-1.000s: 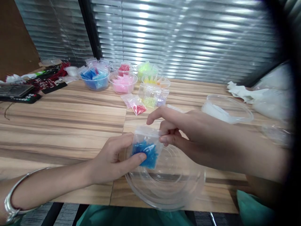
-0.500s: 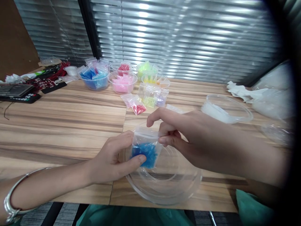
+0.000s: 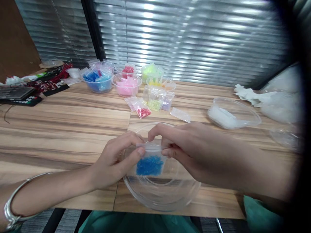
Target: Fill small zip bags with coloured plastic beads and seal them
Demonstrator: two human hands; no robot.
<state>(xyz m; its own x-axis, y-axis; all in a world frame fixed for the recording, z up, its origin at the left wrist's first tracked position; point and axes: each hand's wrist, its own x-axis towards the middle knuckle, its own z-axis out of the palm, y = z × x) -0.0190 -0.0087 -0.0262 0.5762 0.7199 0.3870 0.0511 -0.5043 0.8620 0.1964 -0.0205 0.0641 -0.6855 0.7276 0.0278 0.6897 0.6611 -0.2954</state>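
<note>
Two bare hands on one small clear bag [image 3: 149,165] of blue bits, bag held over a large clear bowl [image 3: 167,205] at the near edge of the wooden tabletop [image 3: 60,139]. Left hand [image 3: 118,158]: grip closed, thumb and fingers pinching the bag's upper left corner. Right hand [image 3: 179,149]: grip closed, thumb and curled fingers pinching the upper right corner, index finger bent above the top edge. Blue bits sit low in the bag. Silver bracelet [image 3: 11,212] on left wrist. Beyond the bowl: flat clear packet [image 3: 180,115], red-bit bag [image 3: 143,112], yellow-green bag [image 3: 155,103]. Farther back, tubs: blue packets [image 3: 97,79], pink packets [image 3: 126,84]. Right side: clear tub [image 3: 252,123] with white packets [image 3: 222,116], near crumpled white paper [image 3: 255,95]. Blinds [image 3: 184,38] behind.
</note>
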